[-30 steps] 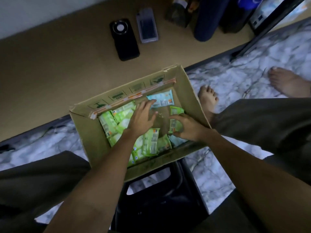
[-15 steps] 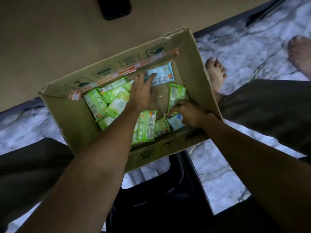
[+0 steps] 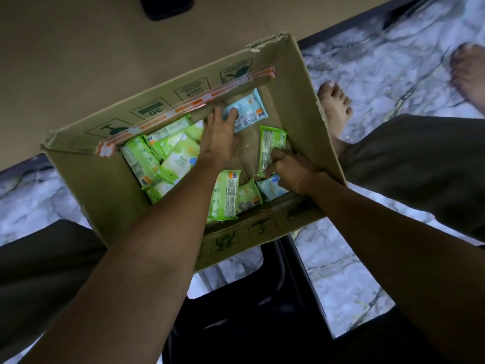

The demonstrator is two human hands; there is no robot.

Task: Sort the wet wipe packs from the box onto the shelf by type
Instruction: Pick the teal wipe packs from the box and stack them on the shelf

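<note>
Phone (image 3: 168, 6) on shelf (image 3: 78, 61) beyond box (image 3: 301, 101). Left hand (image 3: 217, 137) flat, fingers straight on blue pack (image 3: 252, 111); right hand (image 3: 291, 169) pinches green pack (image 3: 270, 145).

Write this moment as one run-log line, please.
left hand: fingers on blue pack | right hand: grips green pack | box: packs inside

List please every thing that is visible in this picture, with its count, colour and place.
cardboard box: one, brown, open, centre
green wipe packs: several, mostly in the box's left and near parts
blue wipe packs: two visible; one at the box's far wall, one in the near right corner
dark flat object: one, black, on the tan surface, top edge
floor: white marbled
black stool: one, under the box
feet: two, bare, right
left hand: touches the far blue pack
right hand: grips an upright green pack
</note>
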